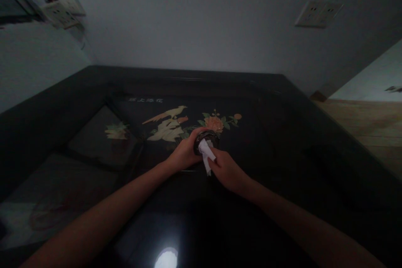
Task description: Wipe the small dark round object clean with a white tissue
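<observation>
left hand [185, 153] is gripping a dark round vessel [211, 134] near the middle of the table [276, 134]; right hand [228, 171] is pinching white tissue [207, 150] at its mouth. table edges are lying well apart from both, the far one running along the wall [188, 21].

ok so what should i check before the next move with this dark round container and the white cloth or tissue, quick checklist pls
1. Left grip on the dark round container: ok, fingers wrap its side.
2. Right grip on the white cloth or tissue: ok, pinched.
3. Cloth or tissue at the container: ok, it overlaps it in this view.
4. Inside of the container clean: cannot tell, dark and partly covered.
5. Container's base resting on the table: cannot tell, hidden.
6. Lighting: not ok, dim enough to hide detail.
</observation>
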Motion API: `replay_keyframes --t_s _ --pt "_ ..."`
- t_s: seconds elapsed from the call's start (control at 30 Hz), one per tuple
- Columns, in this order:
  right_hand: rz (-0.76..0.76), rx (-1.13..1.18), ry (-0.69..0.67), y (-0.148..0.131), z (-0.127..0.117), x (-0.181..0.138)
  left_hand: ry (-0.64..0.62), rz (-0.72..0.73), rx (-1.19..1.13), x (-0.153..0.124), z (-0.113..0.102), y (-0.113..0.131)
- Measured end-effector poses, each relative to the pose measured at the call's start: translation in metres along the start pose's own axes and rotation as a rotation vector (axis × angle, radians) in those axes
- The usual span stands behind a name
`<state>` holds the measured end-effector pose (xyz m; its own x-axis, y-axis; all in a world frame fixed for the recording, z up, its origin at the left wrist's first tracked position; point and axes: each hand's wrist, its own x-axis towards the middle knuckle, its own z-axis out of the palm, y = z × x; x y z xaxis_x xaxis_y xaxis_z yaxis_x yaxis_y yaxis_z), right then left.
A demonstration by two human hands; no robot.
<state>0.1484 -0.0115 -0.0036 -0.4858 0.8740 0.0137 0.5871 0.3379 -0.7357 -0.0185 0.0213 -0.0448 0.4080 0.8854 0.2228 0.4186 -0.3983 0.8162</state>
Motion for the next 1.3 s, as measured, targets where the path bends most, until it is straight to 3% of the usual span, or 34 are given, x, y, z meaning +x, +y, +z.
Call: replay_keyframes --t_s 0.13,0.23,0.4,0.53,0.73,0.83,0.9,1.03,1.13,1.3 --pt "-0.221 -0.352 -0.081 0.002 -0.004 0.0 -0.017 0.036 -0.043 0.001 -0.001 0.0" --pt "-0.395 -0.646 -0.053 0.004 -0.005 0.0 0.016 0.065 -0.085 0.003 -0.001 -0.001" --pt "-0.467 -0.879 0.015 0.0 -0.006 0.001 0.031 0.077 -0.121 0.004 0.001 -0.004" --pt "-0.332 -0.715 -0.052 -0.003 -0.005 0.0 0.016 0.068 -0.129 0.004 0.0 -0.003" --pt "-0.036 -0.058 0.032 0.0 0.002 0.003 0.004 0.057 -0.096 0.004 0.0 -0.001" --pt "0.02 0.194 0.095 0.001 0.003 0.005 0.0 0.05 -0.108 0.003 -0.001 -0.001" --pt "0.023 0.197 0.079 0.0 0.002 0.004 -0.003 0.042 -0.12 0.003 -0.001 0.0" --pt "-0.059 -0.189 -0.039 -0.005 -0.005 0.002 -0.01 0.026 -0.113 0.004 -0.001 0.0" --pt "-0.251 -0.535 -0.116 -0.004 -0.01 0.002 -0.016 0.039 -0.132 0.005 -0.001 -0.002" --pt "-0.514 -0.84 -0.078 0.006 -0.015 0.005 -0.013 0.073 -0.149 0.006 0.001 -0.006"
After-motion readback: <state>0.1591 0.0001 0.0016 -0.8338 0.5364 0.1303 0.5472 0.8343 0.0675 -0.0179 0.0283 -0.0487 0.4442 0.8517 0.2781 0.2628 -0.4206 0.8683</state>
